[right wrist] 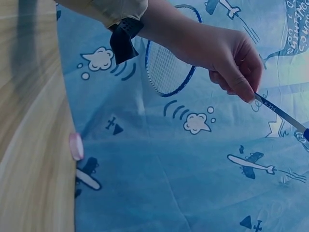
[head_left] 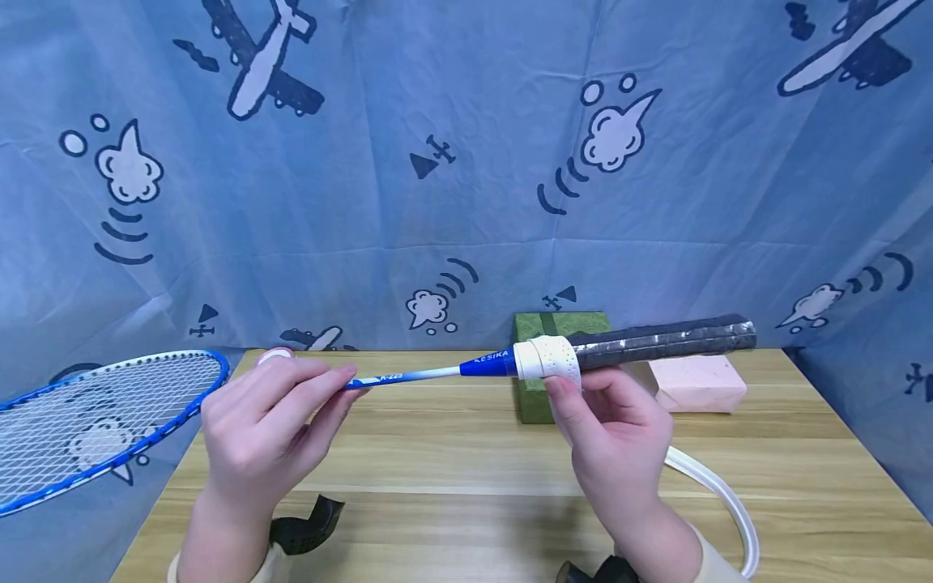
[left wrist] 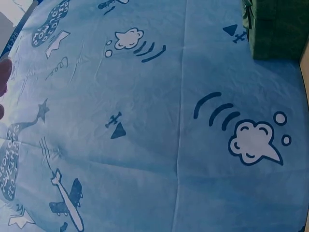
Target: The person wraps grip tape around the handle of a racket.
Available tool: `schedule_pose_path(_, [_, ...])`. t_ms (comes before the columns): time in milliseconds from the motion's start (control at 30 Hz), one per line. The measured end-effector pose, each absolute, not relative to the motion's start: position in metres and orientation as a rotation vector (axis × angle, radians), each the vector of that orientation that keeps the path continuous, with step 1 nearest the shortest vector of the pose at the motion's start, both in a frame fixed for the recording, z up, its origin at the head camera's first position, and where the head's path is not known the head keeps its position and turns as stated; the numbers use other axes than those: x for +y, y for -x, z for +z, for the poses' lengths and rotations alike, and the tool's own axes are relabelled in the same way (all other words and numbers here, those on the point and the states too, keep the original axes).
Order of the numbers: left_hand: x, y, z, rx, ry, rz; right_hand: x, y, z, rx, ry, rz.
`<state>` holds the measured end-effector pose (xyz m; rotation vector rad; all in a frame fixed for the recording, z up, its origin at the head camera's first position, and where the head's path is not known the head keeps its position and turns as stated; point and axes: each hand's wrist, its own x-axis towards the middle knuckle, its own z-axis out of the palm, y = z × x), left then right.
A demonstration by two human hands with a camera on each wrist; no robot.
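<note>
The racket (head_left: 423, 375) is pinched at its shaft by the left hand (head_left: 270, 421); the white tape (head_left: 545, 357), wound beside the blue cone (head_left: 488, 363), is pinched by the nearer right hand (head_left: 623, 437). From the tape, the black handle (head_left: 663, 340) is pointed almost toward three o'clock.

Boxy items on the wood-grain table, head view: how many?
2: a green patterned box behind the blue-and-white badminton racket, a pale pink box farther right. Others may hide behind the right hand.
</note>
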<state>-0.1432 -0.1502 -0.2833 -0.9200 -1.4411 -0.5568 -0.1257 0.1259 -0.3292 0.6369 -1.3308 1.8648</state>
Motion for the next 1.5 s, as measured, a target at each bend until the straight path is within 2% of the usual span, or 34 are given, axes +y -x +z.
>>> schedule_pose_path(400, [-0.152, 0.141, -0.285, -1.476, 0.894, -0.546, 0.125, 0.127, -0.329, -1.337, -0.72, 1.853])
schedule_pose_path(967, [-0.159, 0.14, -0.286, -1.575, 0.935, -0.544, 0.128, 0.128, -0.331, -1.293, -0.662, 1.955])
schedule_pose_path(1233, [-0.149, 0.145, -0.288, -1.44, 0.722, -0.46, 0.126, 0.128, -0.331, -1.19, -0.624, 1.98])
schedule_pose_path(1500, [-0.151, 0.145, -0.29, -1.445, 0.807, -0.503, 0.126, 0.128, -0.332, -1.192, -0.656, 1.969])
